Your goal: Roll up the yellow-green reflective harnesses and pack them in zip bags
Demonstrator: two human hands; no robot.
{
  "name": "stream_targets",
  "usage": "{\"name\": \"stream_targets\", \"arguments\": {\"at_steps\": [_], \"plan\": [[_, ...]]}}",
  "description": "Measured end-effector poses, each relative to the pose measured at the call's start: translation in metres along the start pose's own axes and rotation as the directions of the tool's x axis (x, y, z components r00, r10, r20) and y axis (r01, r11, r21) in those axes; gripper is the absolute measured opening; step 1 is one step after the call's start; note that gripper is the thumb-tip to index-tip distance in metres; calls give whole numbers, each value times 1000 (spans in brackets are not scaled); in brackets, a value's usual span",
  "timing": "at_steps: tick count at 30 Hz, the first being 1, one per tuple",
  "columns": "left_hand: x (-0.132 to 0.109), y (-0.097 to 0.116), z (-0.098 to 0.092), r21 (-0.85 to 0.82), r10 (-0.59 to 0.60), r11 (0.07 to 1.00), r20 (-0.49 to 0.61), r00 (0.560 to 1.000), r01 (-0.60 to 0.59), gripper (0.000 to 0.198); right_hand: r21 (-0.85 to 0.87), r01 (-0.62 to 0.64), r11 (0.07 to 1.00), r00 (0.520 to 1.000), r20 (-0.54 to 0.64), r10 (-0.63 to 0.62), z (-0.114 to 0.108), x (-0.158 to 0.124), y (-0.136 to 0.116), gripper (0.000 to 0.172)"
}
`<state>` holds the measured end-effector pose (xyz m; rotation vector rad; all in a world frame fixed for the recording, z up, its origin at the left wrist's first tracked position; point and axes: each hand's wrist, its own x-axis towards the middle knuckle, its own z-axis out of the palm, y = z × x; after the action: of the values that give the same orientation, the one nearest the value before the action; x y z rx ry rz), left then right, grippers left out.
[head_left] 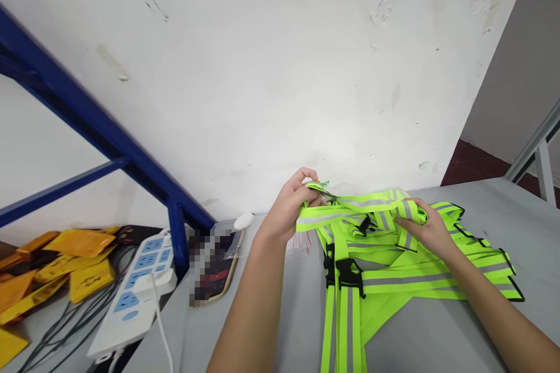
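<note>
Item: reflective vest, neon webbing, black buckle; near far edge of table.
Left hand: closed, pinching a lifted strap end.
Right hand: on crossed straps; grip not discernible.
Handling: likely light, limp, tangle-prone; best taken at strap folds.

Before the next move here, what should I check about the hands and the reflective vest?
1. Left hand pinches a strap of the reflective vest: ok.
2. Right hand rests on the vest; grip closed: cannot tell.
3. Black buckle fastened: cannot tell.
4. Vest wholly on the table: cannot tell, straps leave the frame.
5. Power strip apart from the vest: ok.
</note>
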<state>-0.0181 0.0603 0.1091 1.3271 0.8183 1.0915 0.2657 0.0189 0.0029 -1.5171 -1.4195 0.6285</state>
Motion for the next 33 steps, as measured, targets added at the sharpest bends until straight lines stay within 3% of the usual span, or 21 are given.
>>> {"name": "stream_targets", "arguments": {"at_steps": [2,4,7,9,11,13,15,18,22,23,25,28,30,33], "plan": [[-3,4,-9,-78,11,997,71,997,-6,26,-7,6,1000,1000,2,-6,0,0,1,44],[-5,6,-17,-59,51,997,48,998,-48,30,-28,29,999,1000,3,-29,0,0,3,43],[-8,10,-25,230,163,961,-36,986,-151,32,-45,67,997,998,-5,-68,0,0,5,40],[-10,12,-27,559,275,803,-43,960,-205,24,-53,69,996,998,-2,-70,0,1,6,40],[-10,13,-26,795,380,567,-21,925,-215,14,-62,59,996,998,-2,-59,1,0,7,42],[-7,10,-23,893,486,405,-30,873,-194,12,-66,63,996,998,5,-62,3,-1,7,41],[-2,4,-18,932,595,334,-93,798,-141,16,-63,99,993,995,30,-97,6,-3,7,37],[7,-8,-13,945,687,327,-223,692,-19,17,-64,168,984,984,77,-162,11,-6,7,33],[14,-23,-14,891,691,453,-358,628,9,17,-71,205,976,977,80,-199,14,-9,6,31],[16,-26,-15,857,663,515,-402,631,6,17,-70,217,974,974,74,-212,14,-9,6,30],[21,-30,-16,712,515,702,-516,684,9,16,-74,253,965,967,58,-249,13,-9,6,28],[28,-31,-18,255,105,965,-588,802,61,16,-124,313,942,950,24,-313,11,-9,8,25],[31,-29,-18,-38,-67,998,-514,855,55,18,-189,350,918,935,6,-355,10,-8,11,27],[31,-25,-18,-261,-144,964,-365,920,48,20,-287,416,863,902,9,-432,9,-8,16,34]]}}
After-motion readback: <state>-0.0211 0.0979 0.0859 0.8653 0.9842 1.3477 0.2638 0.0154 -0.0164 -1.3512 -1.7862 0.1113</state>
